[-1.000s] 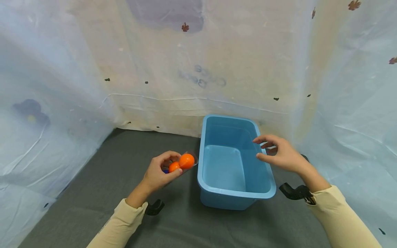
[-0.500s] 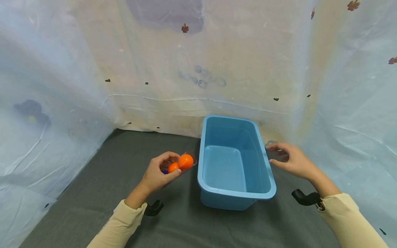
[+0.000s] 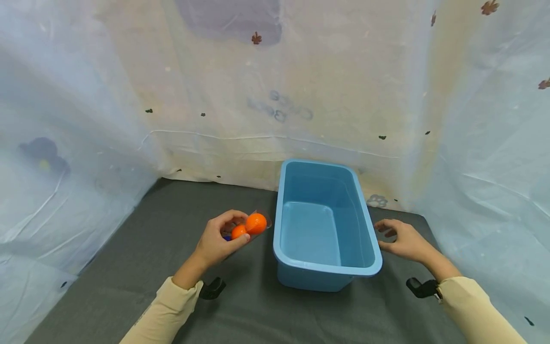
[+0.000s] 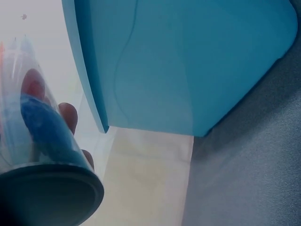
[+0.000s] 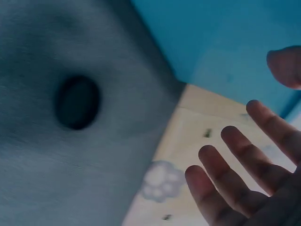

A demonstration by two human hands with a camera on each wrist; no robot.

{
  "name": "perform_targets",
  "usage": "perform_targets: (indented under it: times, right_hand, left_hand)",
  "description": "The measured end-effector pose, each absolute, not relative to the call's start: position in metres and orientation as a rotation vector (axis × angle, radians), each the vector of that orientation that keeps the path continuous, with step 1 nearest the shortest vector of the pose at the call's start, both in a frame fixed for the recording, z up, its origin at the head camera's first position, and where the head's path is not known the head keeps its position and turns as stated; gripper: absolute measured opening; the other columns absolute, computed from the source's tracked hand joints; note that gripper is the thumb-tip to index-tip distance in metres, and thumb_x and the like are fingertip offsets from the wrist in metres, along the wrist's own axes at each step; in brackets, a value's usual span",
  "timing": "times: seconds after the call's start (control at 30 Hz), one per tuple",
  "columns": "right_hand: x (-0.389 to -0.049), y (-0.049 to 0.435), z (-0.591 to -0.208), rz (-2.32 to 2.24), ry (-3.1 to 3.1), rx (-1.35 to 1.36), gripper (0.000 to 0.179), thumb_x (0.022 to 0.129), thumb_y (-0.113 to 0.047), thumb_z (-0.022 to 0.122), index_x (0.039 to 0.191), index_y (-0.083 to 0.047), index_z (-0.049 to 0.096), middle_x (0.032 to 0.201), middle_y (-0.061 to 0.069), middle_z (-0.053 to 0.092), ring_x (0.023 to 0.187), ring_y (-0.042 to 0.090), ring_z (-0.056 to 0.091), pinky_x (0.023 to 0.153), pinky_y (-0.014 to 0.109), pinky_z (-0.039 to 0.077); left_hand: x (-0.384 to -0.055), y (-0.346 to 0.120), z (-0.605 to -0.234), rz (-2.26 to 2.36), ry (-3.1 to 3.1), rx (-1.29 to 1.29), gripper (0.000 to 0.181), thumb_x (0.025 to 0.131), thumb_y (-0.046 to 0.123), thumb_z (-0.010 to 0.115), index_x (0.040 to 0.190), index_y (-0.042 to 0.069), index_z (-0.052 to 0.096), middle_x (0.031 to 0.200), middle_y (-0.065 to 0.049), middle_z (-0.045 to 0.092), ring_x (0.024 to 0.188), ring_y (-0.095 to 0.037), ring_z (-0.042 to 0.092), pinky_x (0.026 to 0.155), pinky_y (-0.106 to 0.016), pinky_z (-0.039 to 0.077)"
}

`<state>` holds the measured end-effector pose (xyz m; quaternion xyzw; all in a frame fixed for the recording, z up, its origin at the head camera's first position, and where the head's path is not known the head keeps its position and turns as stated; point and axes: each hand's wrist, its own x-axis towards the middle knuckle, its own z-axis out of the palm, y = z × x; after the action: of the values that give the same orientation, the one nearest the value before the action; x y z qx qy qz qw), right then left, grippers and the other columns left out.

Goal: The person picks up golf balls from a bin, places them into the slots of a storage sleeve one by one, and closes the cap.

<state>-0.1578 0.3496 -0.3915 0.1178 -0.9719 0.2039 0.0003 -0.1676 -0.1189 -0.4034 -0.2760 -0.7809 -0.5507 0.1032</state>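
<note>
In the head view, my left hand (image 3: 216, 242) grips a clear plastic container (image 4: 59, 148), held tilted left of the blue bin (image 3: 326, 271). Two orange balls (image 3: 256, 223) show at it, and a bit of blue shows by the fingers. From the left wrist, a blue thing (image 4: 44, 122) is visible through the clear wall, above a dark round end. My right hand (image 3: 406, 242) hovers just right of the bin, its fingers relaxed and holding nothing. Its spread fingers (image 5: 235, 186) appear in the right wrist view, near the bin's outer wall.
Grey cloth (image 3: 142, 277) covers the table. A dark oval thing (image 5: 77, 102) shows on it in the right wrist view; its kind is unclear. Pale patterned sheeting (image 3: 240, 95) rises behind and at both sides. No things are visible inside the bin.
My right hand has moved from over the bin's right rim outward to the right and then lower beside it. The left hand with the container has barely shifted.
</note>
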Motion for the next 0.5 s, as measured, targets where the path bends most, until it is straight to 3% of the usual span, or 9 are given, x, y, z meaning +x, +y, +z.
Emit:
perform_targets:
  times: [0.17,0.5]
  right_hand:
    - [-0.160,0.354,-0.416,0.701,-3.070,0.346,0.047,0.080,-0.025,0.075,0.116,0.001,0.062,0.110,0.018,0.064,0.098,0.034,0.062,0.082,0.051,0.053]
    - [-0.160,0.367,-0.452,0.757,-3.138,0.252,0.058,0.073,-0.019,0.077,0.121,0.007,0.057,0.112,0.023,0.061,0.099,0.038,0.061,0.080,0.050,0.054]
  left_hand:
    - [-0.175,-0.122,-0.416,-1.639,-2.300,-0.808,0.033,0.079,0.008,0.074,0.110,0.009,0.065,0.095,-0.007,0.065,0.071,-0.010,0.058,0.067,-0.024,0.052]
    - [-0.176,-0.124,-0.419,-1.630,-2.309,-0.802,0.031,0.080,0.011,0.073,0.110,0.011,0.065,0.095,-0.006,0.065,0.072,-0.011,0.058,0.067,-0.024,0.052]
